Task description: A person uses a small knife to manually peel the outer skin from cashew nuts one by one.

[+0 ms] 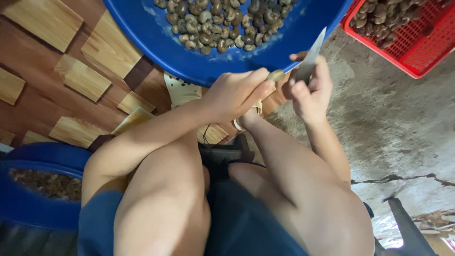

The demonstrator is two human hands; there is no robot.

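Note:
My left hand (235, 92) pinches a single brown nut (276, 75) between its fingertips, just below the rim of a big blue basin (156, 45). My right hand (310, 92) grips a knife (310, 59), its pale blade pointing up and away, close beside the nut. The basin holds several brown-grey nuts (222, 21) in a heap. Both hands work above my bent knees.
A red slatted basket (422, 52) with more nuts stands at the upper right on cracked concrete floor. A second blue tub (28, 199) with brown scraps sits at the lower left. Wood-pattern flooring (71, 71) lies to the left. A dark object (403, 227) is at the bottom right.

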